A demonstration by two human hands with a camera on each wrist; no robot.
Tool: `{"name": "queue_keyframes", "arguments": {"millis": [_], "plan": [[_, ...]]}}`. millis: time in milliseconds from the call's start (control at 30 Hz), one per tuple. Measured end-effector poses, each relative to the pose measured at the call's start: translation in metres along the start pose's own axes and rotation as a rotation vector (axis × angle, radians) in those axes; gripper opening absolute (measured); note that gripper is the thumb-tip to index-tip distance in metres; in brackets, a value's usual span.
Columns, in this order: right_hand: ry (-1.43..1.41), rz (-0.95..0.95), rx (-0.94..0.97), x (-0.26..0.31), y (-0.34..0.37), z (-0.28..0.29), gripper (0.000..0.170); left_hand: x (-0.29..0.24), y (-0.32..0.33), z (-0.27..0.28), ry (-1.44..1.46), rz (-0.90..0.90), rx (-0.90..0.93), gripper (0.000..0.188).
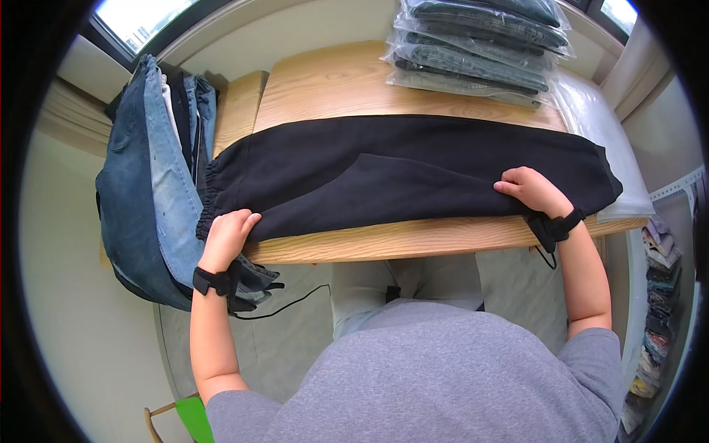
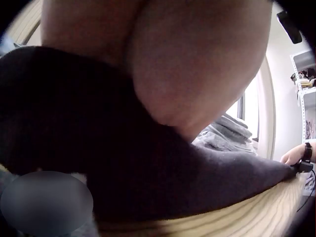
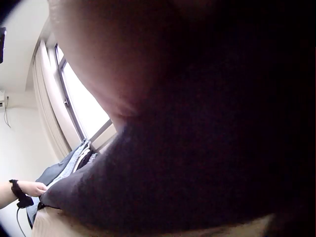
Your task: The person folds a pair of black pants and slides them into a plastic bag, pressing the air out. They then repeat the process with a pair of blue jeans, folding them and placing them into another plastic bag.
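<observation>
A pair of black trousers (image 1: 413, 173) lies lengthwise across the wooden table (image 1: 325, 81), one leg over the other, with the gathered elastic waist at the left and the leg ends at the right. Near the waist, my left hand (image 1: 229, 235) pinches the front edge of the cloth between thumb and fingers. My right hand (image 1: 538, 190) grips the upper layer farther along the leg, thumb and fingertips together on the fabric. Dark cloth fills much of both wrist views, and the fingertips are mostly hidden there.
Several pairs of jeans (image 1: 133, 192) hang over the table's left end. At the back right stands a stack of bagged folded jeans (image 1: 476, 55). Clear plastic bags (image 1: 602, 133) lie at the right end, partly beneath the trousers. A shelf with clothes (image 1: 657, 317) stands at far right.
</observation>
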State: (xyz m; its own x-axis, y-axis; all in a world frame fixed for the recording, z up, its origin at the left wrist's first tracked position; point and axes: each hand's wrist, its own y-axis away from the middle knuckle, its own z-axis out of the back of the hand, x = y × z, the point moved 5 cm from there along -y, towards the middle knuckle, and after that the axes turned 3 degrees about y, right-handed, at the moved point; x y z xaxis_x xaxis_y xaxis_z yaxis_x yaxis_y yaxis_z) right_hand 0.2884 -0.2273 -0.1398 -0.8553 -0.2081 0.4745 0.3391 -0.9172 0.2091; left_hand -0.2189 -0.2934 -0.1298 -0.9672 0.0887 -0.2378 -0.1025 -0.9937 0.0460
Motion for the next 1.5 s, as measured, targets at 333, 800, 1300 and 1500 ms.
{"name": "queue_keyframes", "arguments": {"millis": [333, 800, 1300, 1500], "plan": [[0.107, -0.090, 0.024, -0.006, -0.005, 0.001, 0.042, 0.015, 0.006, 0.017, 0.253, -0.049, 0.077, 0.033], [0.081, -0.054, 0.001, -0.010, -0.005, 0.000, 0.038, 0.083, 0.021, 0.020, -0.048, -0.161, -0.223, 0.027], [0.182, -0.065, -0.023, -0.014, -0.002, -0.001, 0.040, -0.140, 0.025, 0.037, 0.278, -0.350, -0.256, 0.053], [0.103, -0.052, -0.136, -0.017, 0.015, -0.002, 0.035, -0.207, -0.011, -0.029, 0.184, -0.300, -0.004, 0.050]]}}
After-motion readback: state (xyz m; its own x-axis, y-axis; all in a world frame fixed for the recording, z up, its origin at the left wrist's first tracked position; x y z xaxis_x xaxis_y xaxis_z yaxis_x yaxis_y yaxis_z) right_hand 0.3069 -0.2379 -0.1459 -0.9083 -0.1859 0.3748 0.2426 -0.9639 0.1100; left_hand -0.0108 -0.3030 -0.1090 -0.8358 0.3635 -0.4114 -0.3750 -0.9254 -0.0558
